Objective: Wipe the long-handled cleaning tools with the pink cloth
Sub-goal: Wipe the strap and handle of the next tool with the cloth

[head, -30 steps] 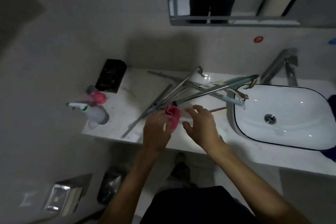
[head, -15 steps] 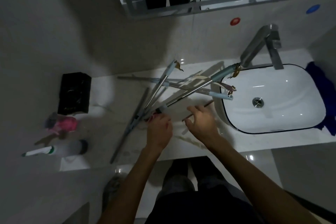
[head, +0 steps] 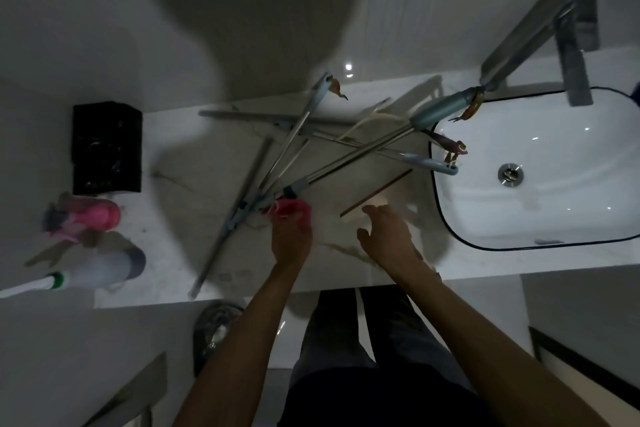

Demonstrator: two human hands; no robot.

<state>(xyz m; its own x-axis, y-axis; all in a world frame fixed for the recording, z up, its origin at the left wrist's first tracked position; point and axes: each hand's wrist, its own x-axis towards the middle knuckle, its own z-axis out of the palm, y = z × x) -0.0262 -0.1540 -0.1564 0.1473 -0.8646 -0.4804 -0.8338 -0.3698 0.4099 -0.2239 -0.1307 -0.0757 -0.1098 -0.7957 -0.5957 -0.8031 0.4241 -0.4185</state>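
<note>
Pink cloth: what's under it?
The pink cloth, gripped by the left hand, sits over the near ends of the crossed long-handled tools. The contact point itself is hidden beneath cloth and fingers.

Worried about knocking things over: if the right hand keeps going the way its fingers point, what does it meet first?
Probably the thin dark stick lying on the counter just ahead of the right hand; depth is uncertain.

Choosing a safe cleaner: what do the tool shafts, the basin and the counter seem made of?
Tool shafts: probably polished metal, thin bright glints.
Basin: likely glazed ceramic, glossy white with sharp highlights.
Counter: marble or a marble-look slab, pale with brown veins.
</note>
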